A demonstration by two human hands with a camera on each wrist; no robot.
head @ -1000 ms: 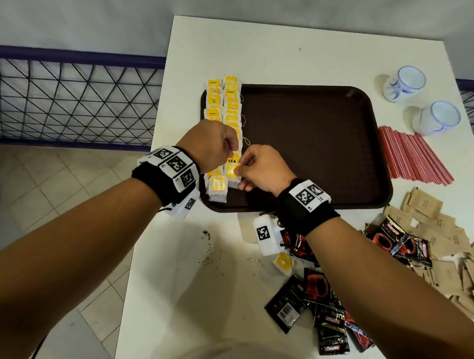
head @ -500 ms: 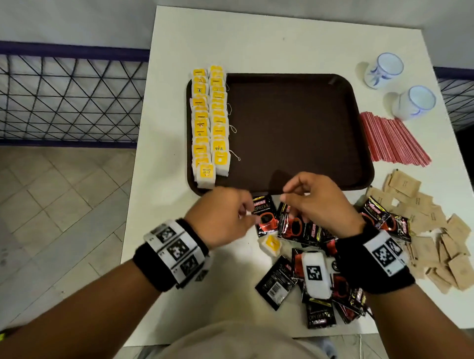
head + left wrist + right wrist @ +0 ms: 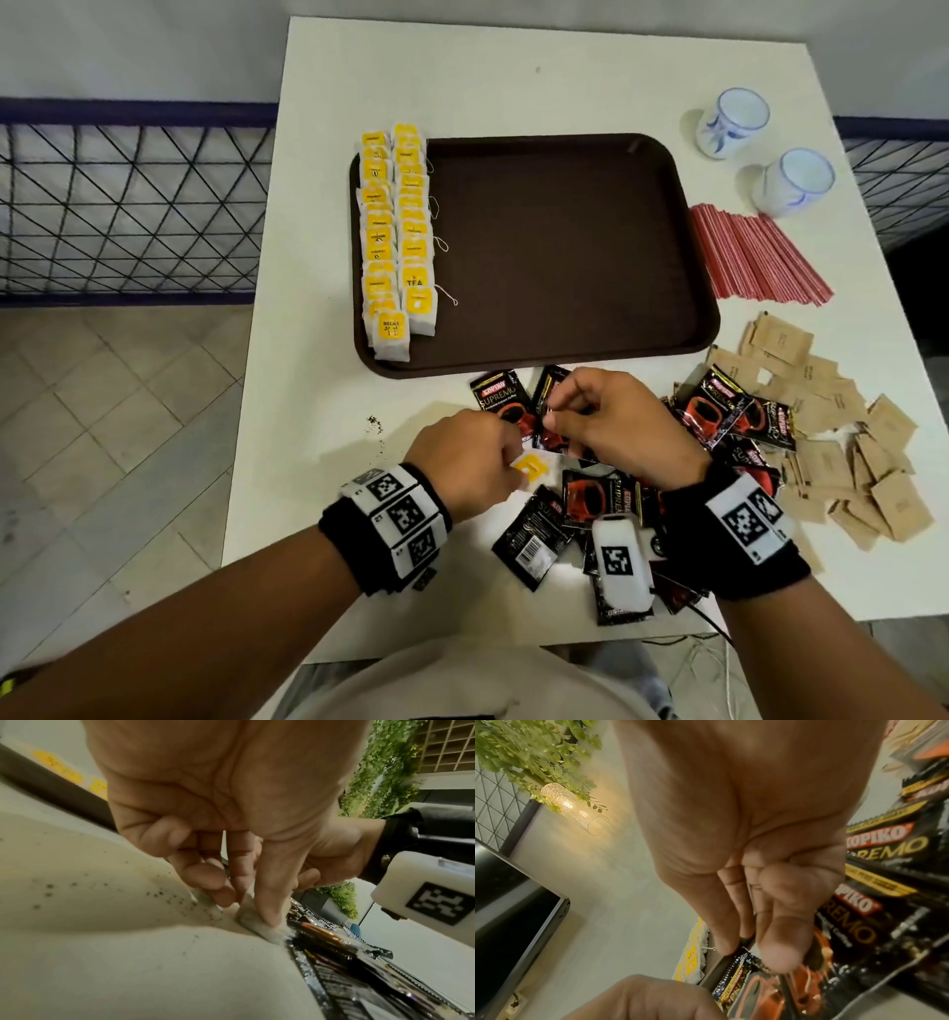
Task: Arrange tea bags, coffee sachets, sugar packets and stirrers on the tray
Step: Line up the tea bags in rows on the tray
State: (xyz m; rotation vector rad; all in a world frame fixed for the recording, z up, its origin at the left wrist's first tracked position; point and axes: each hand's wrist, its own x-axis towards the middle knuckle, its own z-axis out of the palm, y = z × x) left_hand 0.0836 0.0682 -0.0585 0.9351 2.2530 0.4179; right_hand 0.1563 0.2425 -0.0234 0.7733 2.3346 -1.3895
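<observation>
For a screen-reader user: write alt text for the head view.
A person's left hand pinches a loose tea bag and the right hand pinches its string above black coffee sachets on a white table. Beyond is a brown tray with two rows of yellow tea bags; red stirrers, brown sugar packets and two cups lie to its right.

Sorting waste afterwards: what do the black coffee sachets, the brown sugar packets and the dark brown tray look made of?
Black coffee sachets: glossy foil or plastic laminate by the look; they glint, and the edges are serrated. Brown sugar packets: matte kraft-like paper, dull and creased. Dark brown tray: probably moulded plastic, with a rounded raised rim and a faint, even sheen; the material is not certain.
</observation>
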